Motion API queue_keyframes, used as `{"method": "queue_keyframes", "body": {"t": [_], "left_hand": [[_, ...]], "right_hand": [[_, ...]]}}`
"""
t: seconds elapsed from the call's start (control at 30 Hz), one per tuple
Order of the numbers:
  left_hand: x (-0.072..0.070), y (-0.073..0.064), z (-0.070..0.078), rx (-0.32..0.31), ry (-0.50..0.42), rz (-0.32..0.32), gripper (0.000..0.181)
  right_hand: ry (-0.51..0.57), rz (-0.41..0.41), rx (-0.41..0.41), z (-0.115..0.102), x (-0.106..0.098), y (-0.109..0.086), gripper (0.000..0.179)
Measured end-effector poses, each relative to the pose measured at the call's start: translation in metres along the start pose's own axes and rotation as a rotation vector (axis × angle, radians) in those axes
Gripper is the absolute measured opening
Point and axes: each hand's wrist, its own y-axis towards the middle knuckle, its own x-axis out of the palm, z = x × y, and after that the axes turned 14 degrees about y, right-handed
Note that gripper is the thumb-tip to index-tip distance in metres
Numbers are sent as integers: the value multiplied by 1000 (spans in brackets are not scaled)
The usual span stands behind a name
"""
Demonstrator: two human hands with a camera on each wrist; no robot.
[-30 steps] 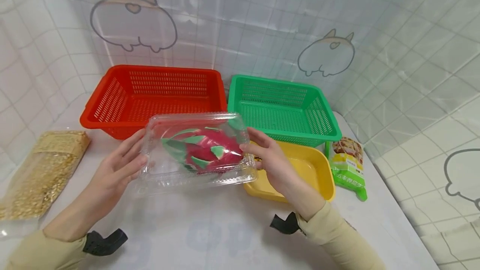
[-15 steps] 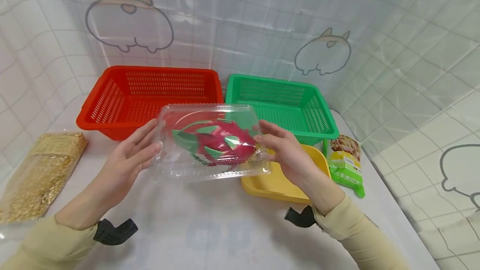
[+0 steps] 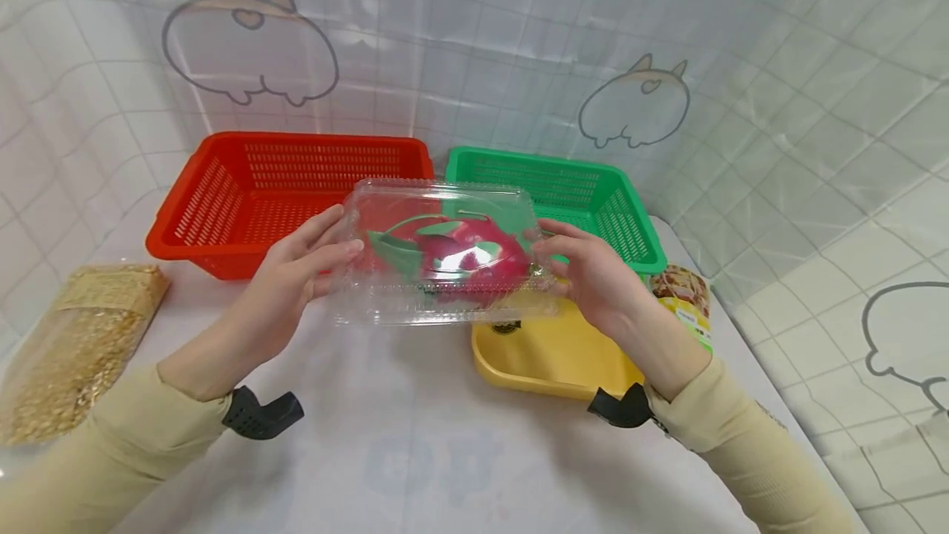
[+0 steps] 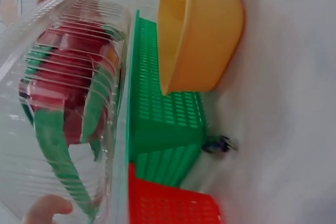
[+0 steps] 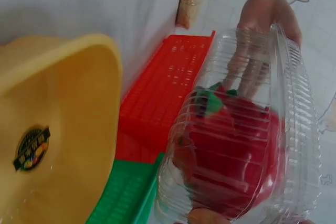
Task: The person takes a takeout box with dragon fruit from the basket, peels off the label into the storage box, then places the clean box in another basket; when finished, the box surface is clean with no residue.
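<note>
A lidded clear plastic container (image 3: 445, 316) is held up in the air, and a pink dragon fruit (image 3: 478, 258) with green scales lies inside it. My left hand (image 3: 285, 287) grips its left end, thumb on the near side and fingers behind. At the other end my right hand (image 3: 596, 278) grips it the same way. The left wrist view shows the dragon fruit (image 4: 68, 72) through the ribbed plastic, with a thumb tip (image 4: 47, 211) at the lower edge. In the right wrist view the container (image 5: 302, 129) spans between both hands.
Behind the container stand a red basket (image 3: 311, 137) and a green basket (image 3: 534, 156). A yellow basin (image 3: 549, 361) sits below my right hand. At the left lies a bag of grain or flakes (image 3: 89, 336); a green-and-yellow packet (image 3: 685, 295) lies at the right, partly covered by my wrist.
Both hands have lifted the container up and to the right in the head view, tilting it slightly. The grip is unchanged, and the dragon fruit stays inside.
</note>
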Motion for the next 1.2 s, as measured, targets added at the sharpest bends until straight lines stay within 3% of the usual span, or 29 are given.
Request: {"method": "queue_keyframes", "body": {"t": [0.2,0.5,0.7,0.93,1.2], "left_hand": [[8,21,15,-17,-5,-17,77],[19,53,30,-13,57,-17,76],[27,82,39,-17,66,-11,75],[36,120,47,-89,13,-19,74],[41,149,53,-116,14,-60,77]], "right_hand": [[-23,38,18,-15,-6,4,63],[-44,68,-11,-33,-21,11,43],[-38,73,-14,-46,-34,20,47],[-26,96,-9,-59,-51,34,40],[-61,113,-19,-66,-67,49,47]]}}
